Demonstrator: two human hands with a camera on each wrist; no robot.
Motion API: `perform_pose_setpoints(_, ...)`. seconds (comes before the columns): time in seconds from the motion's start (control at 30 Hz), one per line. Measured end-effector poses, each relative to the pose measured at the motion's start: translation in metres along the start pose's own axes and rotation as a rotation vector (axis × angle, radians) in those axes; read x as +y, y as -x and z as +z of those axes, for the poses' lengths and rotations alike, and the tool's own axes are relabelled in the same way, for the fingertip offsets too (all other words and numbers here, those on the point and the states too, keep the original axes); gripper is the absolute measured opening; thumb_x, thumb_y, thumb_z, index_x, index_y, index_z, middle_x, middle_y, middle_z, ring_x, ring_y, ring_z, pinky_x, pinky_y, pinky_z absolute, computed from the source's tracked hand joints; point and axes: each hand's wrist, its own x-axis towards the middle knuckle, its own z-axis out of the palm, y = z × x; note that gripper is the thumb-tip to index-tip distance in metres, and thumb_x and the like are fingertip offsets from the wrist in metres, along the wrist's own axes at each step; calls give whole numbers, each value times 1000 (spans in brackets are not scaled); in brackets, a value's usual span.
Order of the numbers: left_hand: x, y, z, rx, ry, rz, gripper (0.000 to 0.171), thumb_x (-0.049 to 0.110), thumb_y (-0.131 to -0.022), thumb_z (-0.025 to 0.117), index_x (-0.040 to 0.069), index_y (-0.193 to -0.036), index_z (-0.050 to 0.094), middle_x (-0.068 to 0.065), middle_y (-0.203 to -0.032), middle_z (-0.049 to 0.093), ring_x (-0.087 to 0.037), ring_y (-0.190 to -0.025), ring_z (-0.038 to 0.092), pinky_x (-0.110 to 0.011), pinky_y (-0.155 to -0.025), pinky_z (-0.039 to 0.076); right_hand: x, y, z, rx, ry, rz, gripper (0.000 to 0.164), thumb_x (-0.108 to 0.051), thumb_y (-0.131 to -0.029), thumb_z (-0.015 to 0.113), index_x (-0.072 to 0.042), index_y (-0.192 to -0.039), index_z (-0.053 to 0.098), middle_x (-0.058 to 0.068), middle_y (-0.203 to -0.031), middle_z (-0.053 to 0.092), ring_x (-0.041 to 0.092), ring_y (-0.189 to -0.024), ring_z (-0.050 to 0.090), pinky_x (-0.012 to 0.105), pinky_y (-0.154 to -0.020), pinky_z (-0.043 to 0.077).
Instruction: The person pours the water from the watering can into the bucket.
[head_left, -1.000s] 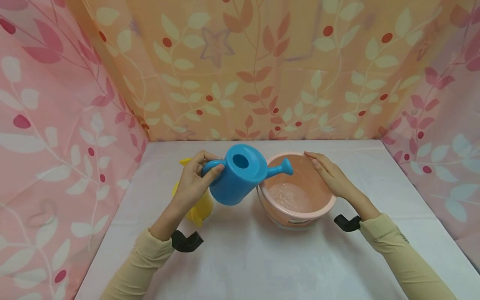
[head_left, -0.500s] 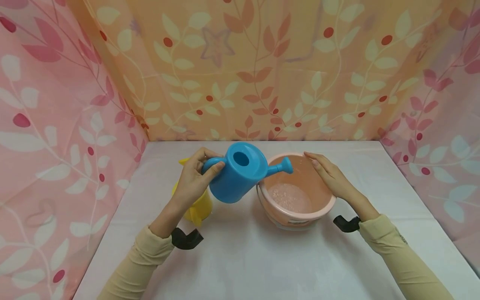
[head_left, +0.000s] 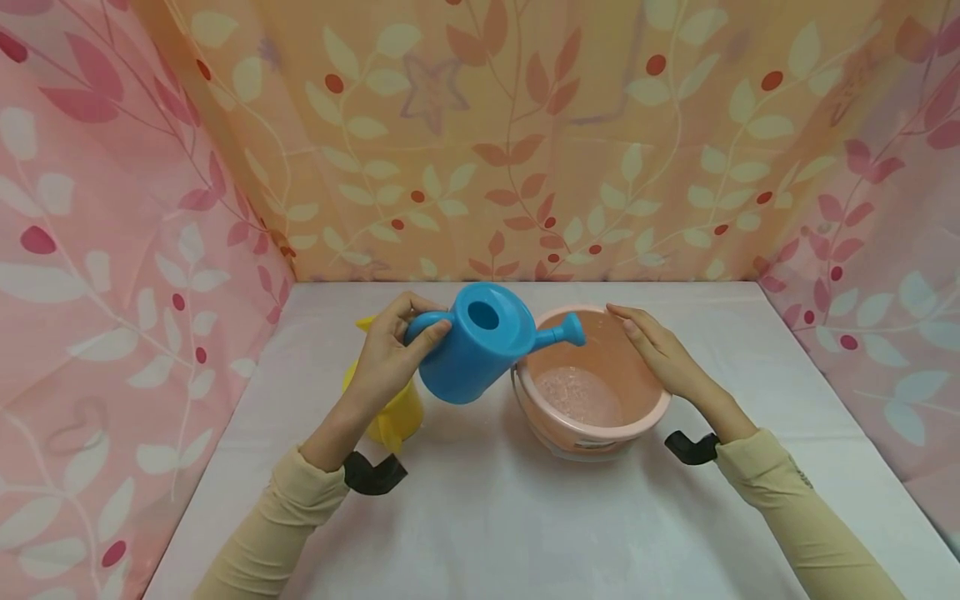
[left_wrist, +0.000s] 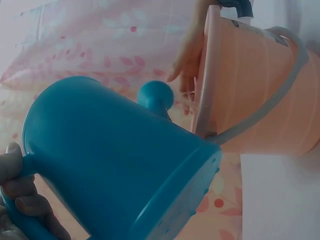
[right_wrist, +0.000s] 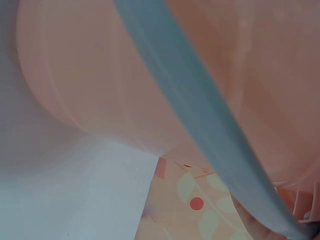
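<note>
In my left hand [head_left: 393,350] is the handle of a blue watering can [head_left: 468,358], gripped between thumb and fingers. The can is tilted to the right, its spout [head_left: 558,333] over the opening of a pink bucket [head_left: 592,433]. Thin streams of water show near the spout in the left wrist view. Shallow, rippling water [head_left: 577,396] covers the bucket's bottom. My right hand [head_left: 663,354] holds the bucket's right rim, the thumb on the inner side and the fingers along the outside. A grey bail handle [right_wrist: 190,100] hangs against the bucket wall.
A yellow plastic vessel [head_left: 405,412] stands behind my left forearm, partly hidden. Everything rests on a white-covered table [head_left: 510,525]. Leaf-patterned cloth walls [head_left: 525,142] enclose the back and both sides.
The watering can has risen very slightly and keeps its tilt. The ripple pattern on the water in the bucket differs. My right hand stays on the rim.
</note>
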Motion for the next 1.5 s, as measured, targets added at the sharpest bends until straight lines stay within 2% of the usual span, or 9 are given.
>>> perform_pose_setpoints(0.5,-1,-3,2,1,-22,-7,23,19,-89,62,7,-107,54,-9,-107,62,-21,-107,57,-51,-95,41,3,1,0,-4,-27,16,43,-30,-102,32,-15,-142,37,10,-145,36,32,-135,29,60,-104,25)
perform_pose_setpoints(0.83,2,-3,3,-5,-18,14,23,17,-89,62,6,-107,54,-10,-107,61,-21,-106,57,-50,-95,41,2,1,0,4,-31,10,43,-31,-102,32,-15,-141,39,10,-143,38,32,-134,31,59,-104,26)
perform_pose_setpoints(1.5,2,-3,3,-22,-20,-4,24,17,-89,62,6,-108,54,-9,-109,61,-22,-109,56,-51,-96,40,1,0,0,6,-24,0,42,-30,-102,32,-13,-139,41,11,-143,38,32,-133,32,57,-104,26)
